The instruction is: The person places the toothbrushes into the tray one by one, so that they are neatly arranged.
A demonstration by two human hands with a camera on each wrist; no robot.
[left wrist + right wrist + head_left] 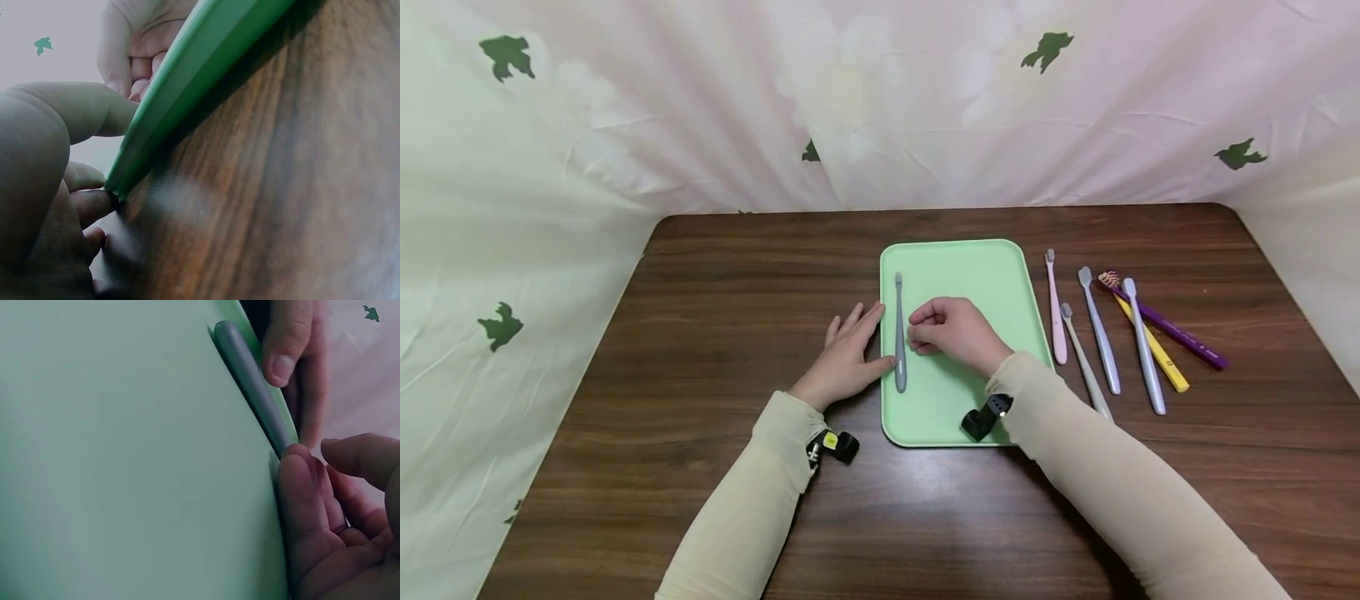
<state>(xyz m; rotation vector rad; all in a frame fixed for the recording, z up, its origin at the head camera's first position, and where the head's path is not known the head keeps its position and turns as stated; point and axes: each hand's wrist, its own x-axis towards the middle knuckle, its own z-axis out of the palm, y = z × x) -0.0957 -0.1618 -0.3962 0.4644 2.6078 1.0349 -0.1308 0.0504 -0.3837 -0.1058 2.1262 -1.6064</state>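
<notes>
On the green tray (958, 267) a grey toothbrush (900, 333) lies lengthwise along the left rim, head end away from me. My left hand (846, 354) rests at the tray's left edge, fingers extended and spread, thumb reaching over the rim beside the toothbrush handle. In the left wrist view, that thumb (94, 112) crosses the rim while other fingertips meet the tray's edge. Over the tray, just right of the toothbrush, is my right hand (958, 333) with loosely bent fingers. In the right wrist view its fingertips (297, 469) are right at the grey handle (250, 381), thumb and index finger apart.
Right of the tray lie a pink toothbrush (1056, 312), a beige one (1084, 362), two bluish ones (1100, 333) (1146, 350), a yellow one (1165, 360) and a purple one (1187, 337), the last two crossing. A patterned curtain (925, 100) surrounds the wooden table (760, 275).
</notes>
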